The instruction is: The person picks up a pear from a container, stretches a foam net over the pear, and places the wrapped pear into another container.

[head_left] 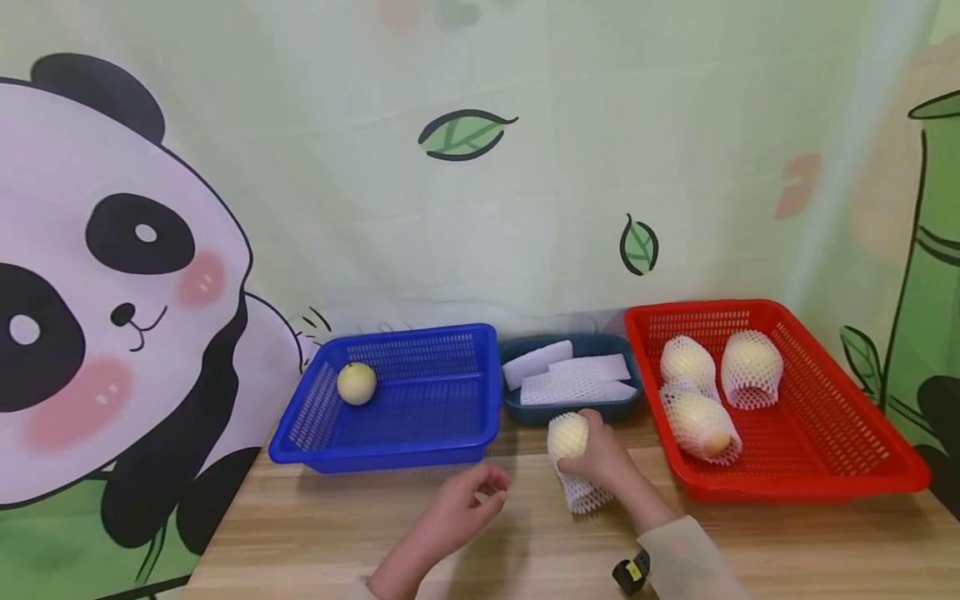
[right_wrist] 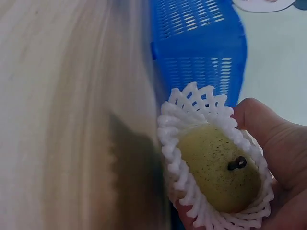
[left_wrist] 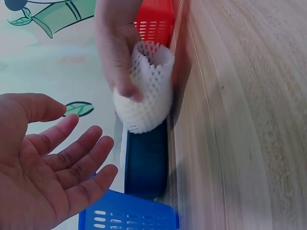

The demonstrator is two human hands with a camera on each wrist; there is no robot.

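My right hand (head_left: 600, 454) grips a pale yellow pear in a white foam net sleeve (head_left: 567, 437), held in front of the dark teal tray. In the right wrist view, the pear (right_wrist: 216, 163) shows its speckled skin and dark stem through the sleeve's open end. The sleeve's loose end hangs toward the table in the head view. To the left, my left hand (head_left: 467, 507) is apart from the pear, its fingers relaxed with nothing in them. The left wrist view shows this palm with its fingers spread.
A blue basket (head_left: 408, 457) at left holds one bare pear (head_left: 356, 383). Behind my right hand, the teal tray (head_left: 577, 414) holds several flat foam sleeves (head_left: 573, 385). At right, a red basket (head_left: 810, 485) contains three sleeved pears (head_left: 752, 367). All stand on a wooden table (head_left: 300, 533).
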